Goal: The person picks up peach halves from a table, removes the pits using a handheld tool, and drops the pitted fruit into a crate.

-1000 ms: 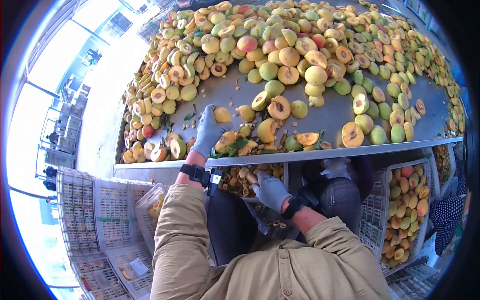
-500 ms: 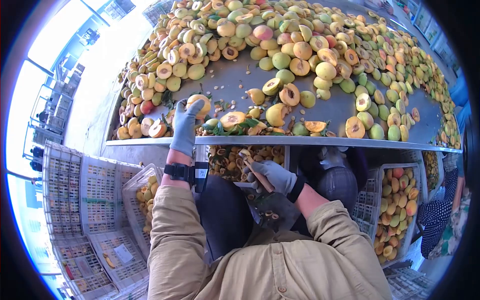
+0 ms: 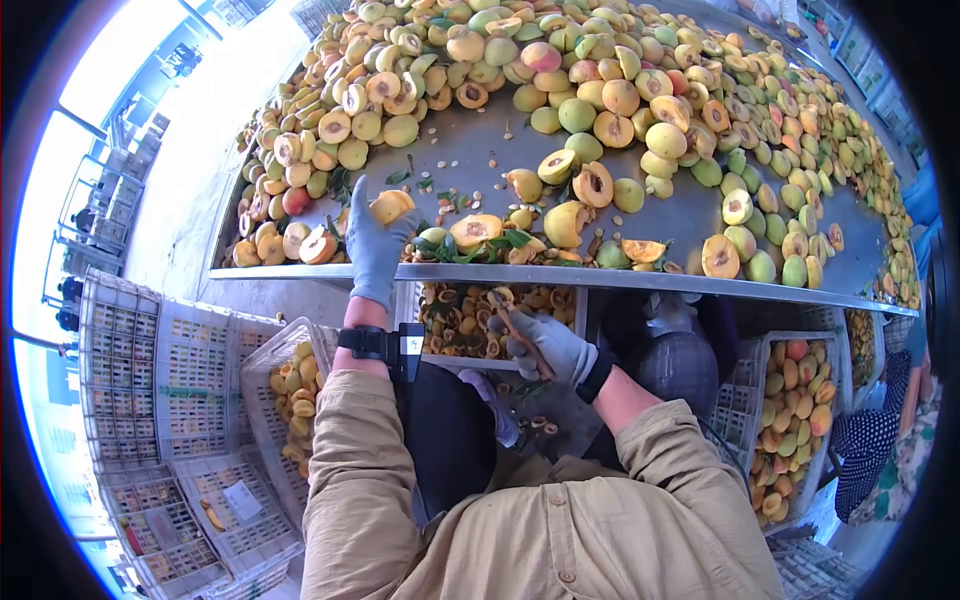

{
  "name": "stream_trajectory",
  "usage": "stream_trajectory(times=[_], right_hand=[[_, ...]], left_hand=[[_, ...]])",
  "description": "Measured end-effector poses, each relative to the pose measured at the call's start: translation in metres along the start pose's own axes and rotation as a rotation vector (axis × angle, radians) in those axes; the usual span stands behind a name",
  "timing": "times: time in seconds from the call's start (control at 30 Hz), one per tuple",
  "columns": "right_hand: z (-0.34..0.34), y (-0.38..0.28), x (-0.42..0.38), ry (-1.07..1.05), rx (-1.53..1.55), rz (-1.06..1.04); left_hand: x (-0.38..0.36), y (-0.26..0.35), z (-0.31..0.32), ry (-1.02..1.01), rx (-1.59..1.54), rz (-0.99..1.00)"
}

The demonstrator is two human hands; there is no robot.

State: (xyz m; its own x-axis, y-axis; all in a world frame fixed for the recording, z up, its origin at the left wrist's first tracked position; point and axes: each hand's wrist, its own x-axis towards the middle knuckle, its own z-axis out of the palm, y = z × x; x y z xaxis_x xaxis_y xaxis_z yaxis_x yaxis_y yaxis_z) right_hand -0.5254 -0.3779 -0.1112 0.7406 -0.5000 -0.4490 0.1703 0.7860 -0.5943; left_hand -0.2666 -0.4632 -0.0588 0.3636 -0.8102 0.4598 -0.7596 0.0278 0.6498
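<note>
My gloved left hand is at the near edge of the metal table, with one digit stretched upward and the others around a yellow peach half. Lower down, my gloved right hand grips a slim wooden-handled tool. A pale yellow piece of fruit shows at its tip, whose shape I cannot make out. Below that tip, under the table edge, sits a crate of small brownish-yellow fruit pieces. Close to my left hand lie a cut peach and green leaves.
Whole and halved peaches are heaped over the metal table. Crates of peaches stand at my left and right. Stacked plastic crates rise at far left. Another person's patterned clothing shows at far right.
My left hand's upper digit has straightened away from the peach half, uncovering more of it. My right hand stays near the crate with the tool. The view has shifted slightly.
</note>
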Motion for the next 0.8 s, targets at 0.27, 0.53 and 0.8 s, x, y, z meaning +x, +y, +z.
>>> stream_trajectory(times=[0.27,0.53,0.8], right_hand=[[-0.002,0.012,0.008,0.151,-0.274,-0.148],[-0.003,0.002,0.006,0.145,-0.100,-0.117],[0.000,0.005,0.003,0.220,-0.194,-0.118]], left_hand=[[0.000,0.001,-0.006,0.021,-0.214,-0.071],[0.001,-0.002,-0.007,-0.106,-0.647,-0.224],[-0.004,0.026,-0.017,-0.088,-1.006,-0.514]])
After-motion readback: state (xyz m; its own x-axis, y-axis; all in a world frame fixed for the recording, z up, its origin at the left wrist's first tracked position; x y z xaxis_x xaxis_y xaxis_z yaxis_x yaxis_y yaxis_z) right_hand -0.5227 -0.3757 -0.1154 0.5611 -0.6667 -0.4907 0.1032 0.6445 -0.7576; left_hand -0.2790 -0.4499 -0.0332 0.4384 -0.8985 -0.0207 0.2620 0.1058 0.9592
